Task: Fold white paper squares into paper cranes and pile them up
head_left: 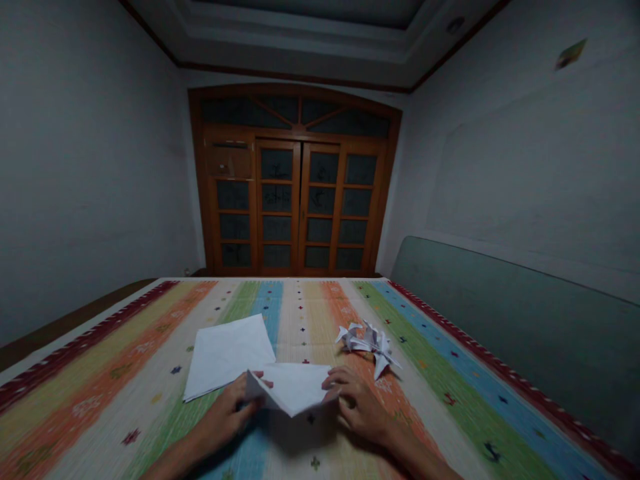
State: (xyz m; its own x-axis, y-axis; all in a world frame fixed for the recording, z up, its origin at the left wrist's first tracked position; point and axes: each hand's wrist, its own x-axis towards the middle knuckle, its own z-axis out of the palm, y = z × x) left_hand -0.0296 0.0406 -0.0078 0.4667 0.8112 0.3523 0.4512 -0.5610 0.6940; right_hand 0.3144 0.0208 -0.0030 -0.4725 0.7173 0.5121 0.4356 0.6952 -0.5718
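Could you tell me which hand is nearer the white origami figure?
Right: the right hand sits just below the origami figure; the left hand is farther, across the folded paper.

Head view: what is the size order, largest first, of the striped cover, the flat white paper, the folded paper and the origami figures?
1. Striped cover
2. Flat white paper
3. Folded paper and origami figures look alike; the folded paper is nearer the camera, so I cannot rank them.

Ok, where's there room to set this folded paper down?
Striped cloth lies open between the paper sheets and the paper figures, and right of the figures. It's crowded at the folded paper, between your left hand and right hand.
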